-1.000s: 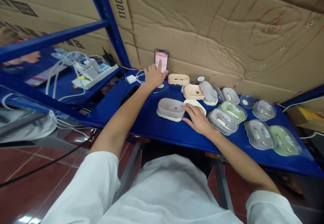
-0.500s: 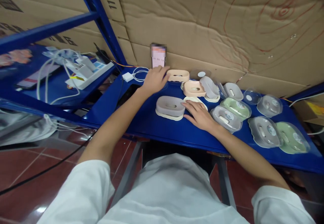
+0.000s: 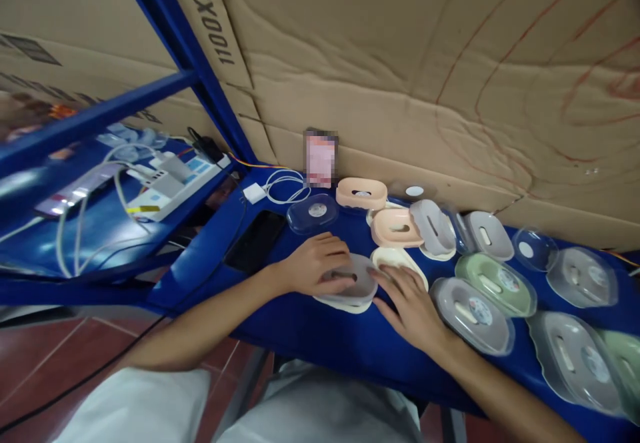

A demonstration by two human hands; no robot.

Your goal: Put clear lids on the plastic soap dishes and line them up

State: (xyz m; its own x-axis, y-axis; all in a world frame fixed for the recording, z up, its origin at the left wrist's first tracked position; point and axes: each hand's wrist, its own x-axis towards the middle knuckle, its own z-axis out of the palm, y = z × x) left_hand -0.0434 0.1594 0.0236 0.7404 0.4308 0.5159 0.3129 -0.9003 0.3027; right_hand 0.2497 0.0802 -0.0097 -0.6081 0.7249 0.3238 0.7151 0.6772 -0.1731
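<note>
left grip (image 3: 320, 266) bent over the gray dish (image 3: 361, 285), could not tell if pinching | right grip (image 3: 413, 303) spread at its right end | dish sat on a cream tray (image 3: 353, 309) on the blue desk (image 3: 315, 339) | a soft, level hold seemed best

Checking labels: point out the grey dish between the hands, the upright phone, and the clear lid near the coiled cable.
Grey dish (image 3: 363, 284), head view: inner surface.
Upright phone (image 3: 321, 157), head view: screen.
Clear lid (image 3: 305, 216), head view: upper surface, just left of centre.
</note>
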